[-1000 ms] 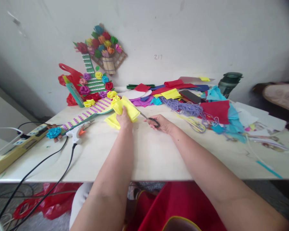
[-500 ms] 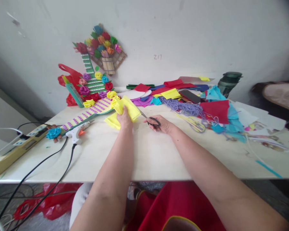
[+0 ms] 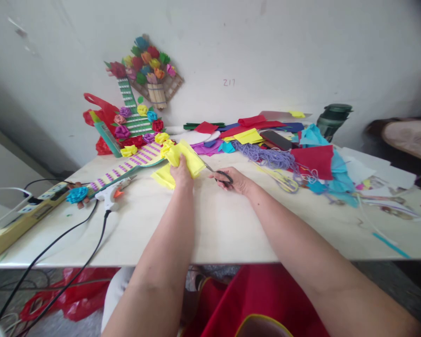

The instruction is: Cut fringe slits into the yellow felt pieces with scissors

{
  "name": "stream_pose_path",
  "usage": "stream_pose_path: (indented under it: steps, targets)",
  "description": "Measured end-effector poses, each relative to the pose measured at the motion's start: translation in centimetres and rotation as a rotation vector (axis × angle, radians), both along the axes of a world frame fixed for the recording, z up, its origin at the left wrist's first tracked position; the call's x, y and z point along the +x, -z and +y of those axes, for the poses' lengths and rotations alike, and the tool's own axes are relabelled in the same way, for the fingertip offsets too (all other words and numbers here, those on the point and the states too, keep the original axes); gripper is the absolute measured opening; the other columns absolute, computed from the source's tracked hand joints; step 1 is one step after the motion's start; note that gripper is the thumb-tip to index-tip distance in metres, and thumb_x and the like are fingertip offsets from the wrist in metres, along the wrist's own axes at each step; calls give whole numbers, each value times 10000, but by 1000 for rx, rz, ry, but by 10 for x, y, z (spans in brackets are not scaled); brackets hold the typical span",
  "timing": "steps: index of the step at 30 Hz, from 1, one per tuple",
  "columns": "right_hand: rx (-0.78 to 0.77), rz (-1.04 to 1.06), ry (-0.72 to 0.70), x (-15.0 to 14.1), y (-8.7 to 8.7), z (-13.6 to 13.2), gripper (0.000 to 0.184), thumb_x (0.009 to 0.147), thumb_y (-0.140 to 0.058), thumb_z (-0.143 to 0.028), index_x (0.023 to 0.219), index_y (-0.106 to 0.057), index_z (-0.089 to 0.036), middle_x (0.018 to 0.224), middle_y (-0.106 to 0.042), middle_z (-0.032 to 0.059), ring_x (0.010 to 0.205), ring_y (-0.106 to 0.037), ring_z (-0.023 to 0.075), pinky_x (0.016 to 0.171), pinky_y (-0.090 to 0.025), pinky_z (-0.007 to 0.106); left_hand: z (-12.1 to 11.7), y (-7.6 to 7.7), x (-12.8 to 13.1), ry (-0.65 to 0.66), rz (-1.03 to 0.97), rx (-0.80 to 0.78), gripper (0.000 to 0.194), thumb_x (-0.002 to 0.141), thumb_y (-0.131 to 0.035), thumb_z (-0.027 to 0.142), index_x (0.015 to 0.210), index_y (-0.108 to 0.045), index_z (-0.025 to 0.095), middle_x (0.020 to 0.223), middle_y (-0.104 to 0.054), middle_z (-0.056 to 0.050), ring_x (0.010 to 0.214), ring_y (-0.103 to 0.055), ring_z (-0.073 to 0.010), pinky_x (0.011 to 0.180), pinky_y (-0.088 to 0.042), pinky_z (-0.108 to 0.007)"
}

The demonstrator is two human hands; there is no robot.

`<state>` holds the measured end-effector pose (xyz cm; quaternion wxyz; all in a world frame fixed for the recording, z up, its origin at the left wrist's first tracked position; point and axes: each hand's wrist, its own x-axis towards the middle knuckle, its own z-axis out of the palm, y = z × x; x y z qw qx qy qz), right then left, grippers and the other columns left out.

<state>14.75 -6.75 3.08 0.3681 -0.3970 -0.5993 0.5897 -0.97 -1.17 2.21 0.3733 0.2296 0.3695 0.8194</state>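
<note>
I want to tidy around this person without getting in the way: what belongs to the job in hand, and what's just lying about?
In use:
- yellow sheets, in the left hand
- scissors, in the right hand

Apparently lying about:
- lilac yarn
- green bottle
- glue gun, perhaps for later

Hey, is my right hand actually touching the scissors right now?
Touching. The head view shows your right hand closed around the dark handles of the scissors, blades pointing away from it.

A bottle (image 3: 331, 124) stands near the wall (image 3: 284, 56); a power strip (image 3: 18, 234) holds a black plug (image 3: 34, 200); a red bag (image 3: 79, 297) lies on the floor (image 3: 72, 327).
</note>
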Motion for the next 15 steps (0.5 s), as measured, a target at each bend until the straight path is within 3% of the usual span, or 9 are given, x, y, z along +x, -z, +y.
stream_pose_path:
  steps: [15]
  targets:
    - [18, 0, 4, -1, -1, -1, 351, 651, -634, -414, 793, -596, -95, 436, -468, -56, 319, -342, 26, 313, -201, 169, -1, -2, 0, -14, 16, -31, 348, 732, -637, 280, 1040, -577, 130, 1035, -630, -107, 871, -624, -159, 735, -509, -257]
